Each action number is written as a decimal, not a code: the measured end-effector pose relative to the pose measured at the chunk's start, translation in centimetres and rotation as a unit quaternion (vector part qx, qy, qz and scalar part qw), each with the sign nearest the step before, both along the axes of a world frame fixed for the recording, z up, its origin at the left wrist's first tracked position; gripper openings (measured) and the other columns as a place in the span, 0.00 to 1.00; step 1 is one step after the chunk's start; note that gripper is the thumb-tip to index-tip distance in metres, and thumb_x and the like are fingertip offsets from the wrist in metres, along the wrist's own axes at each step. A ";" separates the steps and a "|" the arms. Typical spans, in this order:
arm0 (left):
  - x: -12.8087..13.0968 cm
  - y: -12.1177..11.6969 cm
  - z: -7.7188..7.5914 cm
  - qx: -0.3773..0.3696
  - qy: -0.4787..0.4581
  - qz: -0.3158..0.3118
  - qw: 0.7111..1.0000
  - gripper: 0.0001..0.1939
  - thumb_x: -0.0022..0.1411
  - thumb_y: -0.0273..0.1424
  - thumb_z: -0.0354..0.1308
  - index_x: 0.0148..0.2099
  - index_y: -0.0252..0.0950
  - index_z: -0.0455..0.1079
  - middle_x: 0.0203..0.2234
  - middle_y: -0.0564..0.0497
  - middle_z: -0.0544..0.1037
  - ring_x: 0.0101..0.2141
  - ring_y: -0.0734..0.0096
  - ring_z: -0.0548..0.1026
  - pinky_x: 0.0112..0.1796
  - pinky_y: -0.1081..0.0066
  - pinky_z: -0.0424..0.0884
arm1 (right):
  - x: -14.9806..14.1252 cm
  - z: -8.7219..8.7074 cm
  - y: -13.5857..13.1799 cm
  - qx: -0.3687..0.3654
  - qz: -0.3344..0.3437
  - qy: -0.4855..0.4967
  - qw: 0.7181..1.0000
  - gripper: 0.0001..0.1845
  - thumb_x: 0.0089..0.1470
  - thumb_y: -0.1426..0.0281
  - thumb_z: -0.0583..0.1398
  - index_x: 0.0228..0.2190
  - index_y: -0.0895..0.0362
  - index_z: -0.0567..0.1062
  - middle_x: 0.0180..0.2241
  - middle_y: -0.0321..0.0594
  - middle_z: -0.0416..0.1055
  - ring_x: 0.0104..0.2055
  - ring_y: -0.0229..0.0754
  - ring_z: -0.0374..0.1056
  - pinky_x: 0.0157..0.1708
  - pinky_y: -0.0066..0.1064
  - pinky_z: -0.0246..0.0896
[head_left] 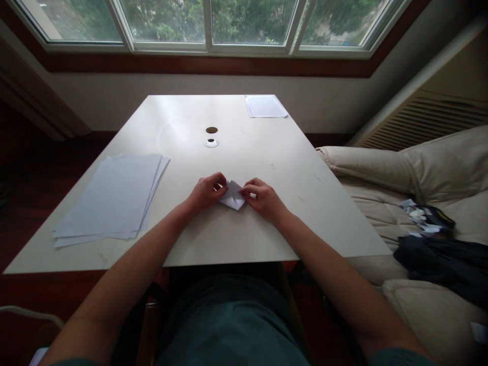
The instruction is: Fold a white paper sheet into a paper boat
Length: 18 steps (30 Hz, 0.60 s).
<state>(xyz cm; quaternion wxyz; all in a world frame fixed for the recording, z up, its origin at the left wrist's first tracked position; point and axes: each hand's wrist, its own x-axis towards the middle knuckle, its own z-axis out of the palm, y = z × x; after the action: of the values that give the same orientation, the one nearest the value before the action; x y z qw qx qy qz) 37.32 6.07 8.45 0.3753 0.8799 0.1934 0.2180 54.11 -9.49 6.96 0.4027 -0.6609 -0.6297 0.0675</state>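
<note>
A small piece of folded white paper (pixel 233 197) lies on the white table in front of me, with creased flaps that meet along a line down its middle. Its left edge is pinched between the thumb and fingers of my left hand (pixel 209 191). On the opposite side, my right hand (pixel 263 197) grips the right edge with thumb and forefinger. Both hands rest low over the tabletop, fingers curled. The underside of the paper is hidden.
A loose stack of white sheets (pixel 110 195) spreads over the table's left side. Printed-looking papers (pixel 266 106) lie at the far right corner. Two round cable holes, one with a white ring (pixel 211 143), sit mid-table. Right of the table stands a beige sofa (pixel 366 162) with dark cloth (pixel 438 264).
</note>
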 end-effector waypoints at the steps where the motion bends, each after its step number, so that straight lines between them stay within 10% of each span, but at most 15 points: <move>1: 0.0 0.1 -0.1 0.002 0.000 -0.003 1.000 0.05 0.58 0.31 0.58 0.37 0.35 0.71 0.27 0.52 0.77 0.26 0.75 0.72 0.29 0.75 0.67 | 0.0 0.0 0.0 -0.003 0.007 0.002 1.000 0.10 0.56 0.74 0.59 0.38 0.53 0.79 0.40 0.41 0.71 0.39 0.41 0.70 0.40 0.33 0.67; 8: 0.3 0.3 -0.7 0.043 -0.026 -0.034 0.998 0.04 0.54 0.29 0.61 0.34 0.35 0.74 0.38 0.49 0.78 0.28 0.76 0.71 0.30 0.75 0.67 | 0.2 0.5 -0.6 -0.026 0.053 -0.006 0.998 0.22 0.49 0.75 0.63 0.47 0.51 0.78 0.47 0.44 0.67 0.46 0.44 0.69 0.52 0.39 0.66; 12: -0.1 0.1 0.4 0.049 0.037 -0.021 0.998 0.07 0.57 0.30 0.56 0.36 0.36 0.75 0.28 0.52 0.78 0.26 0.75 0.69 0.31 0.74 0.65 | 0.2 0.2 -0.5 -0.031 0.043 0.006 0.999 0.15 0.52 0.69 0.65 0.43 0.50 0.79 0.46 0.43 0.68 0.43 0.43 0.70 0.48 0.38 0.68; 18: -1.1 0.1 2.1 -0.001 0.096 -0.097 0.991 0.17 0.56 0.28 0.53 0.49 0.38 0.67 0.42 0.49 0.79 0.30 0.71 0.72 0.34 0.71 0.66 | 0.1 0.2 0.1 -0.033 -0.004 0.027 0.999 0.05 0.56 0.67 0.62 0.32 0.54 0.78 0.38 0.40 0.71 0.34 0.38 0.70 0.37 0.32 0.67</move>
<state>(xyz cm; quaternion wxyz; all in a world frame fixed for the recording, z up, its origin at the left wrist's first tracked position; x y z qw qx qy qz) 36.21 6.21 10.55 0.3755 0.9109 0.1425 0.0944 54.23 -9.39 7.13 0.3980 -0.6744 -0.6131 0.1044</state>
